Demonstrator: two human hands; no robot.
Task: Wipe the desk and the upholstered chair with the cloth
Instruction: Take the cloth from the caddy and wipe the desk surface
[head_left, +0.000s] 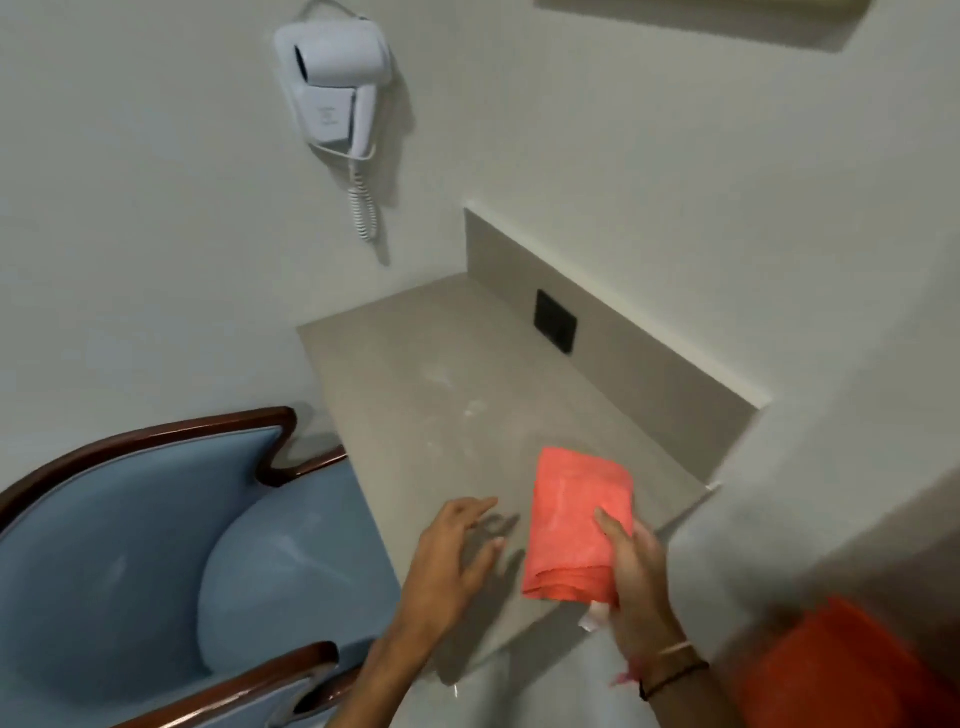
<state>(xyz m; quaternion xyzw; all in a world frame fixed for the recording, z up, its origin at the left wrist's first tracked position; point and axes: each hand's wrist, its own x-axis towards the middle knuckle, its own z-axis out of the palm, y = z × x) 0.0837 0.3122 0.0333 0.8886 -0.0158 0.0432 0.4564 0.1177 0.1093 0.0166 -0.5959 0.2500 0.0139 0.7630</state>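
Over desk, folded coral cloth gripped by R hand, L hand fingers spread, empty

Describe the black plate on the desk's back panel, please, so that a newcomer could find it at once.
Start at the grey desk in the corner beside the blue upholstered chair. Along its far edge runs a low grey upstand against the white wall. The black plate is a small dark rectangle set into that upstand, the only dark mark on it.
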